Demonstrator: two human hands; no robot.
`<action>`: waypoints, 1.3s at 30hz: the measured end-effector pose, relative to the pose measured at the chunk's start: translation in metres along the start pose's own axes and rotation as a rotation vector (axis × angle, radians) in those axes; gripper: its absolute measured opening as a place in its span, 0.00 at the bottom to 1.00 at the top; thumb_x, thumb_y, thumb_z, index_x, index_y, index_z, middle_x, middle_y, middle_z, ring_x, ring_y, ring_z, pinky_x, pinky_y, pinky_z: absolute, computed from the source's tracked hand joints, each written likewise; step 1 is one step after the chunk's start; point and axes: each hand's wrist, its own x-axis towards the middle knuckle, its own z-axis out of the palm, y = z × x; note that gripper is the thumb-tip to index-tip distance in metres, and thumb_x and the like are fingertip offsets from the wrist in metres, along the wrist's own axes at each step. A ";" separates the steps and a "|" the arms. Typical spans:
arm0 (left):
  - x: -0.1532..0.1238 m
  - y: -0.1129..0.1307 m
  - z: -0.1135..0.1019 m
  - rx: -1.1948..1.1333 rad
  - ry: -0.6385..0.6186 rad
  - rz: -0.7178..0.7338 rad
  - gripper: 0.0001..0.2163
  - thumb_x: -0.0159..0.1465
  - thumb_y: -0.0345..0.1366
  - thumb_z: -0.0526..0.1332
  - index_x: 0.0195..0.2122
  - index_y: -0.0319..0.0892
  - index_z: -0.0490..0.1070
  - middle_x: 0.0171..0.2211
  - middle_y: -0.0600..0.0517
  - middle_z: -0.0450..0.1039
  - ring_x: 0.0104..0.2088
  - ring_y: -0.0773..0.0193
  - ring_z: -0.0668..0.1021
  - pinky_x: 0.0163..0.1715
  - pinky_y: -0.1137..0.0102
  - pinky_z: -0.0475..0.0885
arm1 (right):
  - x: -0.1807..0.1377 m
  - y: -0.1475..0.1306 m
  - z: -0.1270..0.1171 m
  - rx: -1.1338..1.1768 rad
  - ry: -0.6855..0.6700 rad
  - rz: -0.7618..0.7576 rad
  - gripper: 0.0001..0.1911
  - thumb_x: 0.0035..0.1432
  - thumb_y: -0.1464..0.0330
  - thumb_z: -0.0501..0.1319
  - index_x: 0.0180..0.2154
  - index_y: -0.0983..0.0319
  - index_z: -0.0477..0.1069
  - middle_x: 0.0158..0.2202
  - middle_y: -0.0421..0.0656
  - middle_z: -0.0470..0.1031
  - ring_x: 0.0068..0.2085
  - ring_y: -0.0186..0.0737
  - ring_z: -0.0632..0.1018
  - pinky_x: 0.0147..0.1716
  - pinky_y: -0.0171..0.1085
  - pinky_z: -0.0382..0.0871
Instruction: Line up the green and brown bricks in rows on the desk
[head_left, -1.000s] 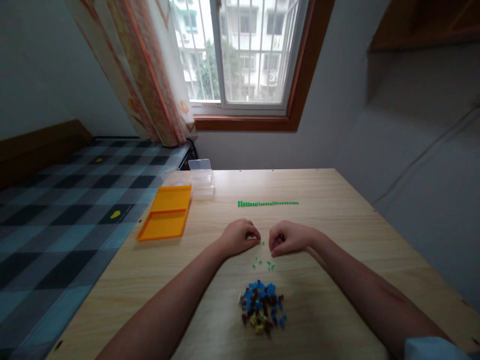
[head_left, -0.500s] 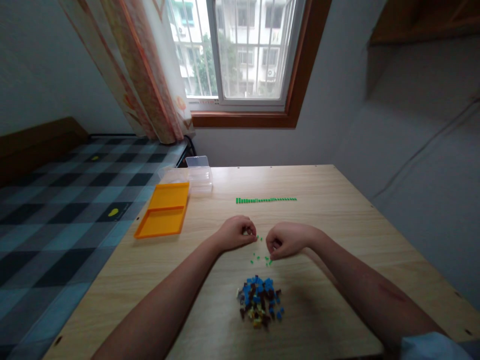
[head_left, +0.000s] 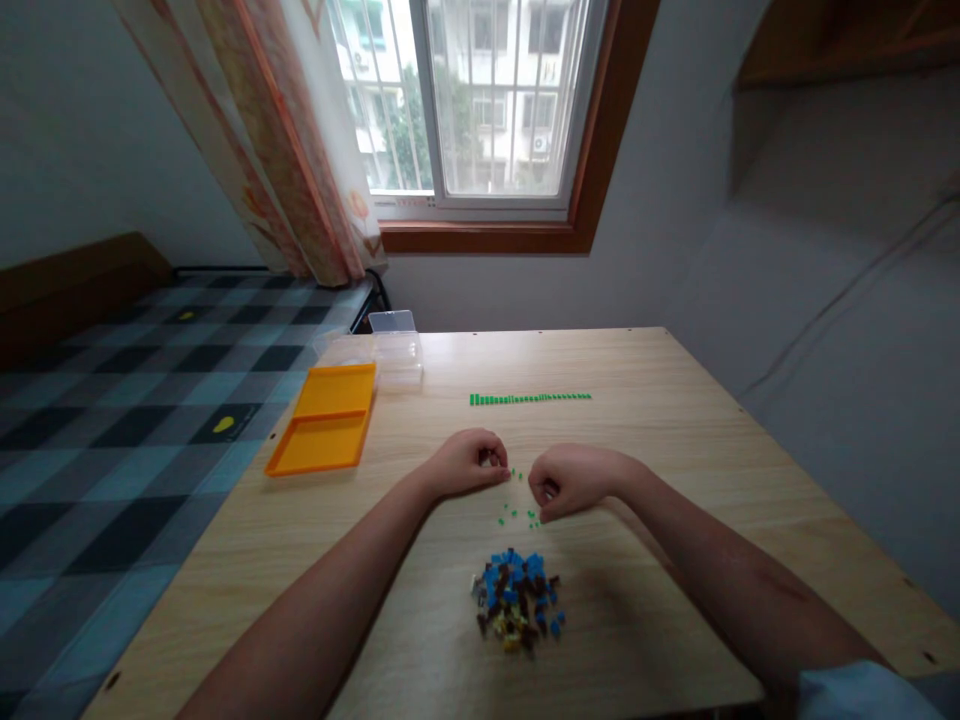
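Several tiny green bricks (head_left: 514,513) lie loosely scattered on the table between and just below my two hands. My left hand (head_left: 469,463) rests on the tabletop with thumb and fingers pinched together, its tips right beside a green brick. On the other side, my right hand (head_left: 576,480) is also curled into a pinch, fingertips down at the right edge of the green scatter. Whatever either pinch holds is too small or hidden to make out. Closer to me sits a mixed pile of blue, brown and yellow bricks (head_left: 517,598). Beyond my hands runs a row of green bricks (head_left: 529,399), larger ones at its left end.
An orange two-part tray (head_left: 330,417) lies at the table's left side. Behind it stands a clear plastic box (head_left: 397,352) with its lid up. A bed with a checked cover (head_left: 180,400) borders the wooden table (head_left: 675,560) on the left.
Both hands stay nearly in place, still pinched. The whole view has shifted slightly. Green bricks by my right fingertips appear a little differently placed.
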 end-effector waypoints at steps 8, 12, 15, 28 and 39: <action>0.002 -0.005 -0.004 -0.155 -0.079 -0.033 0.10 0.54 0.40 0.68 0.31 0.37 0.76 0.25 0.55 0.70 0.26 0.69 0.69 0.26 0.74 0.63 | -0.001 0.002 -0.002 0.077 -0.009 -0.007 0.10 0.52 0.63 0.65 0.32 0.63 0.77 0.24 0.36 0.71 0.24 0.29 0.67 0.23 0.30 0.55; 0.003 -0.005 -0.014 -0.170 -0.277 0.131 0.09 0.54 0.40 0.70 0.30 0.38 0.79 0.27 0.52 0.74 0.29 0.67 0.72 0.29 0.73 0.65 | -0.002 0.012 0.004 0.228 0.031 0.022 0.13 0.54 0.60 0.64 0.32 0.65 0.76 0.23 0.36 0.69 0.25 0.29 0.67 0.23 0.29 0.56; 0.003 -0.004 -0.019 -0.192 -0.445 0.191 0.10 0.56 0.41 0.69 0.32 0.39 0.82 0.25 0.51 0.74 0.28 0.67 0.73 0.29 0.73 0.66 | -0.004 0.017 0.019 0.323 0.180 0.014 0.14 0.54 0.60 0.65 0.33 0.65 0.78 0.22 0.36 0.68 0.25 0.30 0.67 0.23 0.29 0.56; -0.003 0.003 -0.004 0.040 -0.442 0.259 0.06 0.55 0.41 0.70 0.33 0.47 0.83 0.25 0.55 0.75 0.25 0.70 0.72 0.30 0.74 0.65 | 0.004 0.002 0.053 0.095 0.581 -0.343 0.12 0.62 0.62 0.60 0.37 0.59 0.82 0.24 0.41 0.68 0.25 0.32 0.69 0.26 0.33 0.58; -0.003 0.005 -0.003 0.135 -0.427 0.231 0.05 0.52 0.33 0.70 0.31 0.47 0.82 0.24 0.57 0.73 0.25 0.70 0.71 0.31 0.74 0.64 | 0.002 0.003 0.054 -0.019 0.560 -0.302 0.12 0.62 0.61 0.61 0.34 0.58 0.81 0.23 0.40 0.69 0.25 0.33 0.70 0.27 0.34 0.58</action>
